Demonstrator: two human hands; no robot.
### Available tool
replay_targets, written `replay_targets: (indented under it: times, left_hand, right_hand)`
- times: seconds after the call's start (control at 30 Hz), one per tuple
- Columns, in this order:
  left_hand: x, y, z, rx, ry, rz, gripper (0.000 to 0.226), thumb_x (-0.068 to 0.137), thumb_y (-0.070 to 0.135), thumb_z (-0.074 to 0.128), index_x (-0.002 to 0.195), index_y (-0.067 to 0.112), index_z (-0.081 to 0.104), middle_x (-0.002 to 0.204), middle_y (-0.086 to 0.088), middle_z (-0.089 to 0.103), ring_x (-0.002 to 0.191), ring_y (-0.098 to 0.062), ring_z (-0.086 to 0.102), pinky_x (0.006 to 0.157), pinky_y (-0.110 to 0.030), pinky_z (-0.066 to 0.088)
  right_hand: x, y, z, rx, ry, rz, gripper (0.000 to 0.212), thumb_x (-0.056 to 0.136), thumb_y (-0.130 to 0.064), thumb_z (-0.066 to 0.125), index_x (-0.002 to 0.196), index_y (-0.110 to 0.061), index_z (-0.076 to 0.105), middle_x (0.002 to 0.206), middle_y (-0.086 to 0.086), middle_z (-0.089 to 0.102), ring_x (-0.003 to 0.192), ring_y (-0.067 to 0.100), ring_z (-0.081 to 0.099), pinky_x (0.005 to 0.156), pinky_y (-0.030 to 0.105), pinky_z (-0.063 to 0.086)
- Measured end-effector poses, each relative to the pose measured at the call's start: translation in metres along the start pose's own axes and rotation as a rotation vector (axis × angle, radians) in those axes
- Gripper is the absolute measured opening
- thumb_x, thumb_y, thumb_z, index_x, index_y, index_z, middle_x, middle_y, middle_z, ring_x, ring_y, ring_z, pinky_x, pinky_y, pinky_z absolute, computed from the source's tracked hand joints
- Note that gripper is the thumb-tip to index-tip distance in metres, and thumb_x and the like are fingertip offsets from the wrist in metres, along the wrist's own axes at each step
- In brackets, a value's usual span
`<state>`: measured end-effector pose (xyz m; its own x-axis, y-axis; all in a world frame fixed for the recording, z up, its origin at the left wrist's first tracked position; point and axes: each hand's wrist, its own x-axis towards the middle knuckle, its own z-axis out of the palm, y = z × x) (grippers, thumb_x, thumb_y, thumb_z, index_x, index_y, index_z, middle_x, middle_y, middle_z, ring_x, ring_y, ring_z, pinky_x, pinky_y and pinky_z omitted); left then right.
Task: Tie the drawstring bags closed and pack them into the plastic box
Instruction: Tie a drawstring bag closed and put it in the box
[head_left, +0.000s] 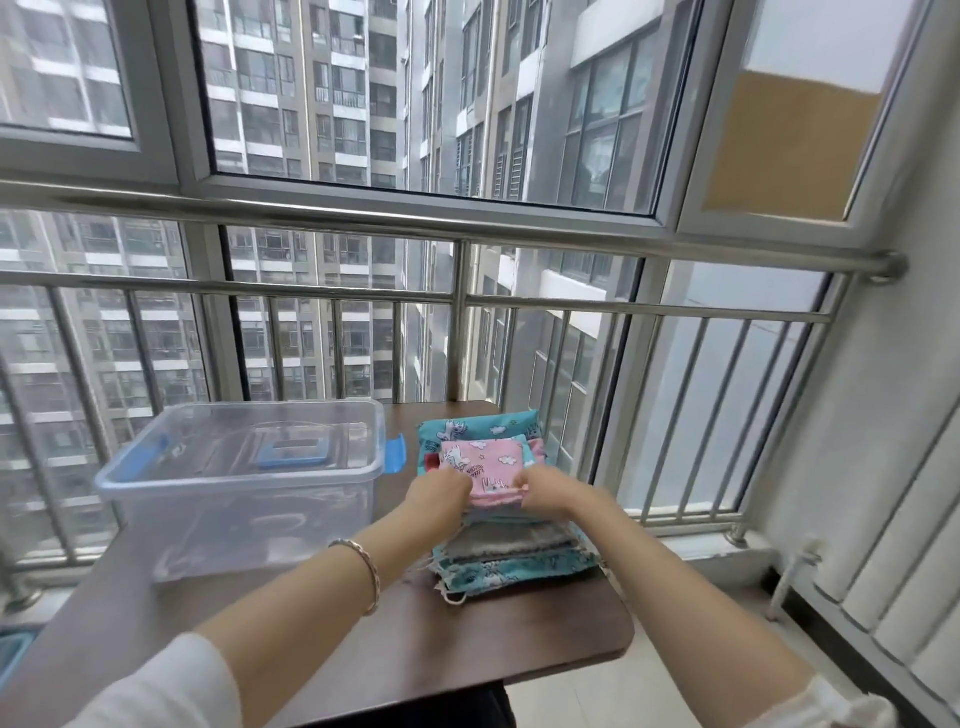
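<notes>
The plastic box (236, 480) is clear and glossy with blue plastic clasps (396, 453), the stacked drawstring bags (498, 499) are soft matt printed cloth, the surface (415, 649) is dark smooth wood-look, and the railing (467, 228) is shiny metal.

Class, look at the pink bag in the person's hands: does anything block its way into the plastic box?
Yes: the box has its clear lid on, so the pink bag cannot go in until that comes off.
</notes>
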<state>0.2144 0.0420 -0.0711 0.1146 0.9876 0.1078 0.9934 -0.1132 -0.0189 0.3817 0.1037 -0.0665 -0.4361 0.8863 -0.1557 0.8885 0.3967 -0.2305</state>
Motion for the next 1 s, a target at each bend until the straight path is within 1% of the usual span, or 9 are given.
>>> replay_targets:
  times: [0.1,0.17,0.3,0.43,0.5,0.57,0.67,0.8,1.0]
  left_hand:
    - [0.011,-0.004,-0.022,-0.095,0.158,-0.031,0.022,0.086,-0.010,0.045,0.097,0.005,0.058,0.096,-0.012,0.065,0.084,-0.029,0.063,0.069,-0.037,0.049]
    - [0.019,-0.007,-0.040,-0.213,0.281,-0.051,0.018,0.094,-0.003,0.042,0.094,0.004,0.058,0.090,-0.011,0.064,0.075,-0.024,0.060,0.064,-0.032,0.050]
    - [0.025,-0.019,-0.072,-0.414,0.476,-0.080,0.023,0.097,0.003,0.041,0.086,0.003,0.061,0.080,-0.007,0.062,0.075,-0.024,0.063,0.063,-0.027,0.051]
    - [0.014,-0.035,-0.095,-0.518,0.566,-0.035,0.019,0.098,0.014,0.051,0.094,0.007,0.068,0.086,-0.005,0.069,0.075,-0.018,0.063,0.069,-0.028,0.052]
    - [0.003,-0.041,-0.103,-0.585,0.520,-0.009,0.016,0.096,0.015,0.054,0.097,0.010,0.069,0.086,-0.002,0.069,0.075,-0.016,0.063,0.069,-0.026,0.051]
    - [-0.012,-0.049,-0.108,-0.600,0.411,0.005,0.013,0.094,0.015,0.057,0.095,0.011,0.070,0.083,0.000,0.067,0.072,-0.015,0.063,0.066,-0.024,0.051]
    - [-0.033,-0.064,-0.108,-0.509,0.239,0.027,0.013,0.092,0.019,0.062,0.095,0.011,0.071,0.082,0.003,0.065,0.068,-0.010,0.061,0.059,-0.015,0.048]
    - [-0.056,-0.083,-0.098,-0.399,0.064,0.007,0.017,0.090,0.022,0.065,0.101,0.012,0.072,0.084,0.006,0.064,0.065,-0.004,0.059,0.050,-0.007,0.042]
    - [-0.077,-0.110,-0.091,-0.535,0.035,-0.073,0.017,0.082,0.023,0.074,0.096,0.014,0.076,0.071,0.004,0.068,0.054,-0.005,0.054,0.050,-0.013,0.044]
  right_hand:
    - [0.001,0.006,-0.022,0.066,0.148,-0.012,0.028,0.094,-0.005,0.048,0.071,-0.020,0.056,0.105,0.018,0.063,0.065,0.013,0.051,0.072,0.038,0.053]
    - [-0.001,0.005,-0.041,0.202,0.267,-0.028,0.031,0.095,-0.005,0.048,0.071,-0.022,0.056,0.081,0.009,0.063,0.058,0.013,0.046,0.060,0.032,0.049]
    - [-0.004,0.002,-0.076,0.416,0.484,-0.096,0.026,0.096,-0.007,0.051,0.076,-0.011,0.067,0.078,0.014,0.069,0.053,0.013,0.046,0.053,0.024,0.040]
    - [-0.019,-0.013,-0.104,0.512,0.453,-0.203,0.029,0.100,-0.017,0.049,0.081,-0.011,0.070,0.061,-0.002,0.057,0.048,0.007,0.040,0.052,0.020,0.035]
    - [-0.025,-0.018,-0.109,0.517,0.366,-0.239,0.034,0.101,-0.023,0.045,0.078,-0.017,0.069,0.063,0.006,0.058,0.056,0.012,0.047,0.062,0.026,0.040]
    - [-0.030,-0.023,-0.105,0.570,0.258,-0.248,0.036,0.096,-0.028,0.044,0.081,-0.006,0.068,0.080,0.016,0.066,0.074,0.022,0.059,0.078,0.034,0.047]
    - [-0.036,-0.032,-0.083,0.622,0.153,-0.273,0.028,0.082,-0.033,0.044,0.069,-0.009,0.053,0.069,0.000,0.052,0.062,0.012,0.045,0.064,0.024,0.036]
    - [-0.026,-0.046,-0.047,0.666,0.040,-0.263,0.034,0.098,-0.031,0.049,0.066,-0.018,0.049,0.064,-0.009,0.042,0.055,0.005,0.033,0.058,0.020,0.027]
    - [-0.015,-0.065,-0.031,0.975,-0.084,-0.278,0.043,0.099,-0.034,0.051,0.060,-0.022,0.038,0.056,-0.007,0.028,0.052,0.011,0.016,0.049,0.021,0.015]
